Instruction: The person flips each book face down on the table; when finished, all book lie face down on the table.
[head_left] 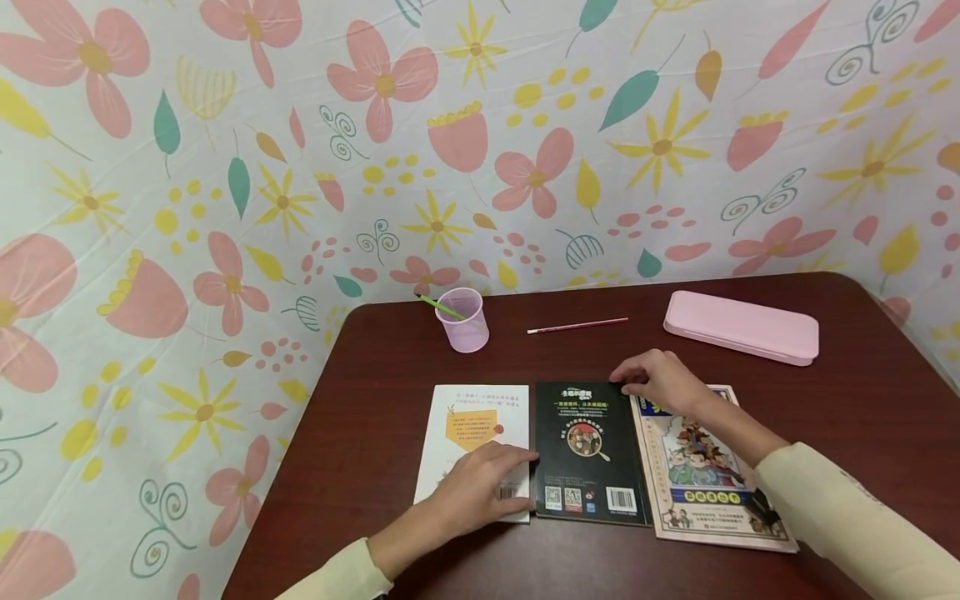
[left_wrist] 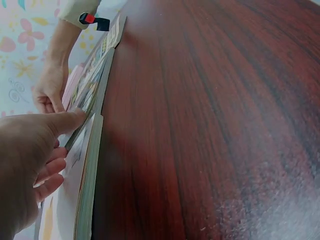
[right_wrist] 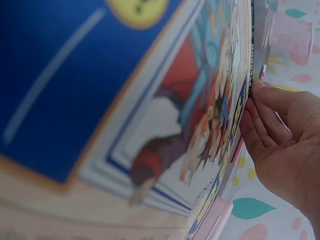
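Three books lie side by side on the table. The middle one is a black book [head_left: 589,450] with a round picture and barcodes. To its left lies a white book [head_left: 442,408] with an orange panel. On the right is a comic-style book [head_left: 701,467] with cartoon figures, partly hidden under the right forearm. My left hand [head_left: 480,483] rests over the white book, its fingertips touching the black book's left edge; the thumb [left_wrist: 67,121] is straight. At the black book's top right corner, my right hand [head_left: 660,379] pinches with thumb and fingers.
Behind the books stand a pink mesh cup [head_left: 468,329] holding a green pencil [head_left: 441,307], a thin red pencil [head_left: 577,326] and a pink pencil case [head_left: 742,325]. A floral cloth [head_left: 480,208] hangs along the table's back and left side.
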